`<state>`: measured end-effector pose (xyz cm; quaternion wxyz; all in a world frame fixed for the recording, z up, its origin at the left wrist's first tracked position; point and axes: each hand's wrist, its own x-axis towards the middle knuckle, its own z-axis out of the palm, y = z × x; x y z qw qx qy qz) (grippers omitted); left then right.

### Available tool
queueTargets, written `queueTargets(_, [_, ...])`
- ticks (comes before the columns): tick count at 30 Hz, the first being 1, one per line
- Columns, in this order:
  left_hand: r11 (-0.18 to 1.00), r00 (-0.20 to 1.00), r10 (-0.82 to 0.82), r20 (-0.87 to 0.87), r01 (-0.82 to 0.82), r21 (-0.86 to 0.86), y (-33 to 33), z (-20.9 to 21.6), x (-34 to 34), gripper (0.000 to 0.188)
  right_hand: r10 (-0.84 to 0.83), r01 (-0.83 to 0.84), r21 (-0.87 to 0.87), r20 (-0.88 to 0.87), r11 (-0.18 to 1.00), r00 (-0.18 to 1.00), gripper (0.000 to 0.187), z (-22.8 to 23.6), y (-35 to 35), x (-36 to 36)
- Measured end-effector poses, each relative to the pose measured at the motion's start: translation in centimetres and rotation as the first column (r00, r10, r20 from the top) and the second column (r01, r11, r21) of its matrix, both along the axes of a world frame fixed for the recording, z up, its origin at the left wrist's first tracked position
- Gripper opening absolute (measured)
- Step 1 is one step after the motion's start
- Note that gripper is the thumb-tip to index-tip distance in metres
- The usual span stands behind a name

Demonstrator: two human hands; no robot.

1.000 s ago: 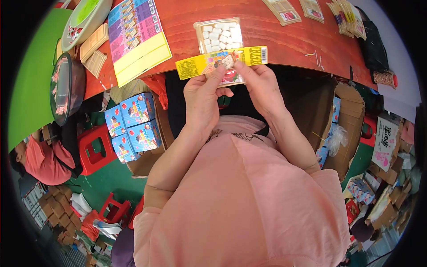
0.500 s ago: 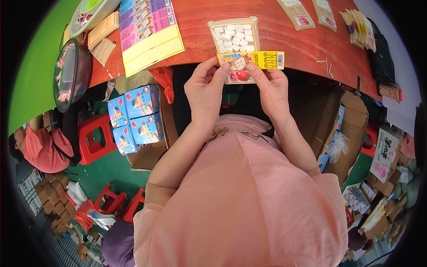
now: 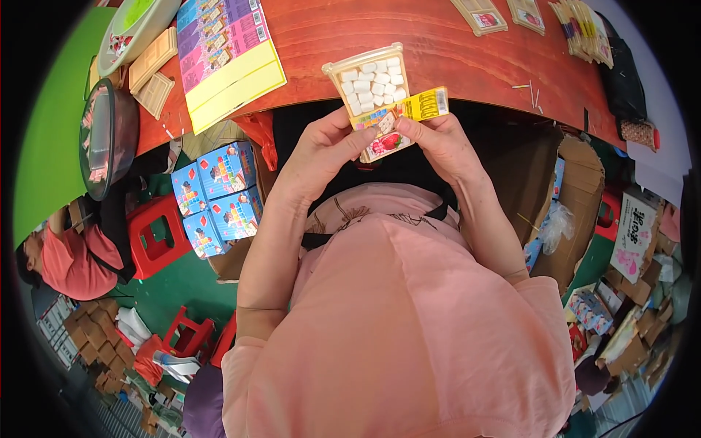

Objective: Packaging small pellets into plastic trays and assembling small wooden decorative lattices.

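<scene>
In front of my body, at the table's near edge, I hold a shallow beige tray [image 3: 328,70] filled in its far part with small white marshmallow-like pieces [image 3: 374,82]. A yellow printed label strip [image 3: 429,105] lies across its middle and sticks out past the right edge. Nearer me, a strawberry-printed piece [image 3: 387,144] shows in the tray's lower part. My left hand [image 3: 330,150] is closed on the tray's left side, thumb on the strip's left part. My right hand [image 3: 447,150] is closed at the right side, its thumb pressing the strip. Fingers beneath are hidden.
Printed label sheets [image 3: 234,91] and beige trays [image 3: 153,58] lie on the red table [image 3: 307,36] at left. A dark oval tub [image 3: 109,139] stands there too. Similar filled trays [image 3: 478,16] and a bundle of strips [image 3: 582,33] are far right. Blue boxes [image 3: 219,201] sit below left.
The tray has come slightly toward me and left, and it now tilts, its right side higher. The strip's free right end points more upward. Both hands stay on it.
</scene>
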<state>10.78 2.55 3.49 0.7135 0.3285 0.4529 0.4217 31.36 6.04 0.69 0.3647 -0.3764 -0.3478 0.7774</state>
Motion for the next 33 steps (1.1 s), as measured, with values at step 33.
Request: queueTargets(33, [0.394,0.852,0.191,-0.487,0.388,0.833,-2.2,2.2,2.9,0.046,0.406,-0.297,0.426,-0.191,0.855,0.894,0.019,1.5,1.6,4.3])
